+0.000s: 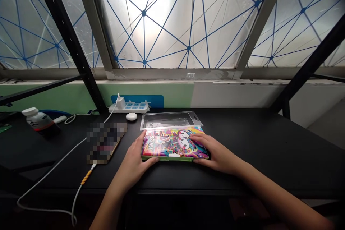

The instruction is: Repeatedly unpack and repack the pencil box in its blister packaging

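Observation:
A brightly printed pencil case [167,145] with cartoon figures and a green lower edge lies flat on the black desk. My left hand [136,156] grips its left end, the thumb along the front edge and the fingers up the side. At the right end, my right hand [212,151] holds the case with fingers resting on the lid and the thumb at the front edge. Just behind it lies a transparent plastic tray [198,118], its near rim touching or partly under the case; I cannot tell which.
Left of the case lies a phone [114,151], its screen blurred, with a charging cable [86,178] plugged in. Behind are a small white round case [131,116] and a power strip [129,107]. A white-capped bottle [37,118] stands far left. Black metal posts [67,36] flank the desk.

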The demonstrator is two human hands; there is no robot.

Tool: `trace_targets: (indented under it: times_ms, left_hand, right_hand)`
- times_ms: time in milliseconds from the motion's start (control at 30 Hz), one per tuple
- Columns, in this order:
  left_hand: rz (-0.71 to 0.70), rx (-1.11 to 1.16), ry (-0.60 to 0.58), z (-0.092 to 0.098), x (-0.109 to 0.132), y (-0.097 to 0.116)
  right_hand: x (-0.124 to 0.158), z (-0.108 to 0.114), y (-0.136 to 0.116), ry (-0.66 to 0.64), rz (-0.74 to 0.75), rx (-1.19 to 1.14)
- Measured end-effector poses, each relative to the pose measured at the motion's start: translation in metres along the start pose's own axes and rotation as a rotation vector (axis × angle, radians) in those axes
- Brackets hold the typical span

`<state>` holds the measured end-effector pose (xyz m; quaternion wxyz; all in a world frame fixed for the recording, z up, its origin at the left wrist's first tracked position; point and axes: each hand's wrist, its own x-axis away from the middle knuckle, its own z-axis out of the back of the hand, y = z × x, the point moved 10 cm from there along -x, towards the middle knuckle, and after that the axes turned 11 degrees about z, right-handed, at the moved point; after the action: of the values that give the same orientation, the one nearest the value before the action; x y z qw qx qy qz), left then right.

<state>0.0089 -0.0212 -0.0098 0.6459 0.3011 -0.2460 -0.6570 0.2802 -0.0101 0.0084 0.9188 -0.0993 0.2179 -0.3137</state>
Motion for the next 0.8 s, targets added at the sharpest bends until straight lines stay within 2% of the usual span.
trace_targets:
  times_ms: [200,267,467,633,800]
  left_hand:
    - [0.027,0.008,-0.012,-0.002,0.000,-0.004]
    - [0.031,0.012,-0.010,-0.002,0.001,-0.004]
    - [0.075,-0.028,-0.016,-0.004,0.006,-0.002]
    - [0.088,-0.034,-0.022,-0.001,0.010,0.000]
    - [0.099,-0.050,-0.035,-0.001,0.008,-0.001]
  right_hand:
    - [-0.002,0.010,0.001,0.063,0.030,-0.036]
    - [-0.005,0.015,0.008,0.122,-0.012,-0.102]
    - [-0.003,0.018,0.065,0.370,-0.432,-0.384]
    - [0.004,0.015,0.084,0.364,-0.493,-0.466]
    - [0.018,0.022,0.067,0.320,-0.402,-0.417]
